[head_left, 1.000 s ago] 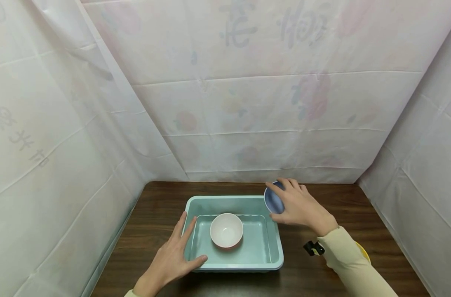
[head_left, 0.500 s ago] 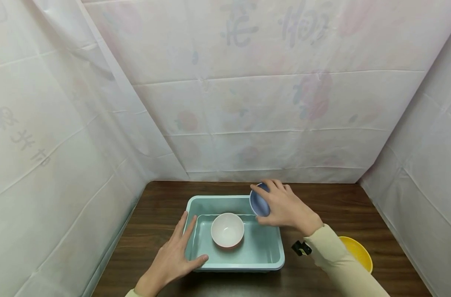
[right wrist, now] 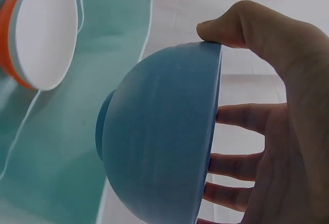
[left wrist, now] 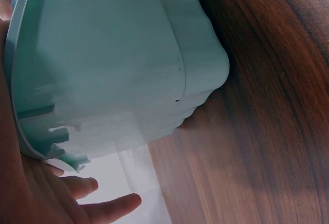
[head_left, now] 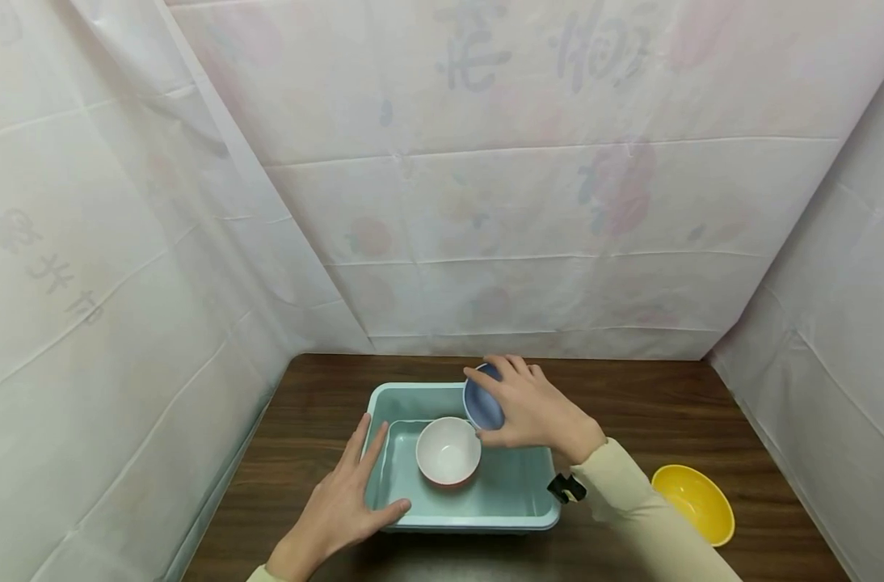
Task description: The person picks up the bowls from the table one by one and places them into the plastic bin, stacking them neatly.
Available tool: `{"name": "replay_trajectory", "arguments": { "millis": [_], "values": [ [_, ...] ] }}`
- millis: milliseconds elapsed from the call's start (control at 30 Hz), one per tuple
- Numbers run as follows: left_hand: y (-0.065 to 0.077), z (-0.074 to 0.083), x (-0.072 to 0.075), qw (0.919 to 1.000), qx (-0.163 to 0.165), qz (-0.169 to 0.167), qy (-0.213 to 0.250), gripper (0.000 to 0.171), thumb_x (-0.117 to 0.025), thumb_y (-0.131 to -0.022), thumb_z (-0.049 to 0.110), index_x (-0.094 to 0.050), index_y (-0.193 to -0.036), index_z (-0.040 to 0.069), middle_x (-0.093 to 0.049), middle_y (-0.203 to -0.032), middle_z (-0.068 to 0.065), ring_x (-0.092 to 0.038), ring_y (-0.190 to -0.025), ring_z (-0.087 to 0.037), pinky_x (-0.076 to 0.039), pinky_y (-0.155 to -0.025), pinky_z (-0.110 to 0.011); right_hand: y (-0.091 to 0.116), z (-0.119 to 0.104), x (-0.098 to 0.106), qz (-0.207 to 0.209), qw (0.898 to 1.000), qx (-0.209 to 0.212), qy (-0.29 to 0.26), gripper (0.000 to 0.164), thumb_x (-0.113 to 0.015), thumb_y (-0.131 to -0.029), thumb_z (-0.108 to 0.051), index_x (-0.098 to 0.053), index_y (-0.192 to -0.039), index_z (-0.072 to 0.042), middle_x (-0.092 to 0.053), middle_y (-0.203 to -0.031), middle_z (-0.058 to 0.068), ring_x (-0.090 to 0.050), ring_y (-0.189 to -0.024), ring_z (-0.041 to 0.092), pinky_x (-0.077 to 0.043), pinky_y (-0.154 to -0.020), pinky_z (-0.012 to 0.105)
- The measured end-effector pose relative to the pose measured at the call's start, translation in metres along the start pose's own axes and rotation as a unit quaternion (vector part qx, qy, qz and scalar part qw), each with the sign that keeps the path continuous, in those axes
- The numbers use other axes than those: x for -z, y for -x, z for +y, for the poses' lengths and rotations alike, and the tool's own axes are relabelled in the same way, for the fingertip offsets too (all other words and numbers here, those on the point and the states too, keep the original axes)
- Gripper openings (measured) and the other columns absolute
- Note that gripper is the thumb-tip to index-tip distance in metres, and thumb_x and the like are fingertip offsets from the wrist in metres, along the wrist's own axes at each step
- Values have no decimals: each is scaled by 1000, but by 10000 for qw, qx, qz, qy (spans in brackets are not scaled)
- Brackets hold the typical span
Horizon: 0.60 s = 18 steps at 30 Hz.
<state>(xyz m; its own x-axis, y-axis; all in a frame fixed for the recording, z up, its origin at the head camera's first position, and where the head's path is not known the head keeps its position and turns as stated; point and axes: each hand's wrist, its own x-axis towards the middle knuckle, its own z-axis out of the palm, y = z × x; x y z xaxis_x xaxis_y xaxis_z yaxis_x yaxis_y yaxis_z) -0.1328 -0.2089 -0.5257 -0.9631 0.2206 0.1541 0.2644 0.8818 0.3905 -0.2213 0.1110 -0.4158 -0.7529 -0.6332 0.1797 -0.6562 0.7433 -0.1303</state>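
Holding blue bowl (right wrist: pixel 159 126), right fingers (right wrist: pixel 244 117) spread.

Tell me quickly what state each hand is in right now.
Left hand: open, fingers spread at the side of the pale green tub.
Right hand: closed on the blue bowl, holding it by the rim.

The tub (head_left: pixel 471 524) sits on the table (head_left: pixel 326 396). The first bowl (head_left: pixel 448 451) is in the tub, near the middle. The left hand (head_left: pixel 336 505) is at the tub's left side. The right hand (head_left: pixel 536 410) holds the second bowl (head_left: pixel 483 406) over the back of the tub, behind the first bowl and a bit to its right. How high up is hard to tell. The third bowl (head_left: pixel 692 505) is on the table, right of the tub. Cloth (head_left: pixel 486 242) hangs behind the table and on both sides.
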Motion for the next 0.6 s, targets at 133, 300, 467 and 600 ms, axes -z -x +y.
{"name": "replay_trajectory", "arguments": {
  "millis": [133, 300, 467, 600],
  "values": [
    [0, 1, -1, 10000, -16, -32, 25, 110, -68, -80, 78, -13, -166, 38, -6, -175, -3, -69, -107, -36, -53, -60, -50, -3, -5, -4, -169, 9998, 35, -131, 87, -74, -80, -57, -46, -156, -24, -43, -156, 16, -44, -137, 37, -45, -97, 59],
    [-1, 2, 0, 9999, -116, 43, -5, 110, -69, -80, 77, -14, -166, 36, -8, -175, -5, -69, -107, -37, -53, -61, -50, -5, -9, -11, -233, 9994, 142, -233, 87, -73, -78, -54, -47, -156, -25, -44, -155, 15, -44, -138, 36, -46, -95, 58],
    [-1, 2, 1, 9999, -145, 73, -27, 110, -68, -80, 77, -14, -166, 36, -8, -175, -5, -68, -111, -38, -54, -63, -53, -7, -12, -19, -344, 9987, 325, -198, 85, -73, -79, -54, -47, -155, -26, -43, -157, 15, -43, -139, 36, -46, -95, 57],
    [-1, 2, 1, 9999, -142, 70, -33, 110, -70, -80, 76, -15, -166, 35, -7, -175, -6, -69, -110, -38, -54, -63, -52, -9, -16, -25, -418, 9979, 469, -181, 85, -73, -80, -55, -47, -155, -25, -43, -156, 16, -43, -139, 36, -47, -96, 58]
  ]
}}
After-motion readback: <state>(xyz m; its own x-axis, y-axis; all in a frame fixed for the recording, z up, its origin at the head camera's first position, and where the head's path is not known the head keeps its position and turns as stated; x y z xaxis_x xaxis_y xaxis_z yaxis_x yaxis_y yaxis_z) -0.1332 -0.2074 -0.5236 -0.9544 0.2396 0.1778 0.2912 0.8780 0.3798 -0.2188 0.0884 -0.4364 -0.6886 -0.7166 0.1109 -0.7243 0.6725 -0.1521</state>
